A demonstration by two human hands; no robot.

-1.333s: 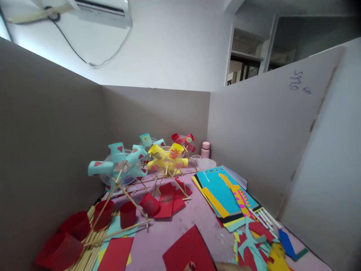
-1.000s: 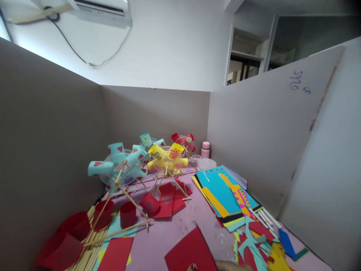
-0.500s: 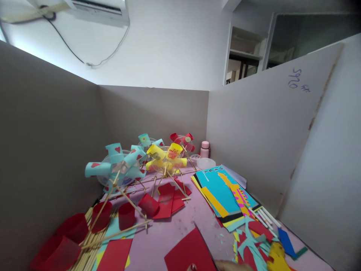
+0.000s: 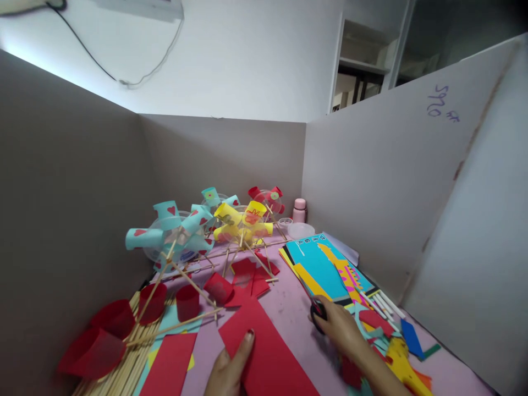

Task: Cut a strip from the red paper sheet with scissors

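Two hands work here: the left hand (image 4: 229, 368) lies flat, fingers pressed together, on the red sheet (image 4: 264, 352) on the surface (image 4: 289, 311); the right hand (image 4: 342, 330) grips scissors (image 4: 317, 316) just beside it.

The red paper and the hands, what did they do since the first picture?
Both hands came up into view. The left hand now presses the red paper, which slid farther onto the table. The right hand has reached the scissors. The pinwheels stayed put.
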